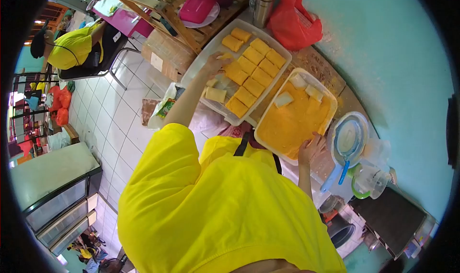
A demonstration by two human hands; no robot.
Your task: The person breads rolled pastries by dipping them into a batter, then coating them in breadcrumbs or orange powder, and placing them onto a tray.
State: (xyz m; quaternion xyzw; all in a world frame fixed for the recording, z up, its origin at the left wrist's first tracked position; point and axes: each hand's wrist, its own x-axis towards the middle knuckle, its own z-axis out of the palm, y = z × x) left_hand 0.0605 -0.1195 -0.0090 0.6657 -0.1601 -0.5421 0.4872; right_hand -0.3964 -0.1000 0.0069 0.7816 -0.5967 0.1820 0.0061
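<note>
My left hand [215, 63] reaches over a pale plastic tray [284, 52], its fingers closed on a small yellow piece at the tray's left part. Rows of yellow-coated squares [250, 86] lie in this tray, with a paler, uncoated square [215, 94] near its lower left. My right hand [310, 149] is at the lower right rim of a second container [330, 93], fingers apart and holding nothing. Orange-yellow crumbs [292, 122] cover the bottom of that container. Several pale pieces [283, 99] lie on the crumbs in its upper part.
Right of the crumb container are a sieve [349, 138] with a blue handle and clear plastic cups [371, 179]. A red bag [295, 23] and a metal flask [263, 9] stand behind the tray. Another person [72, 45] sits at the upper left near a wooden rack [167, 14].
</note>
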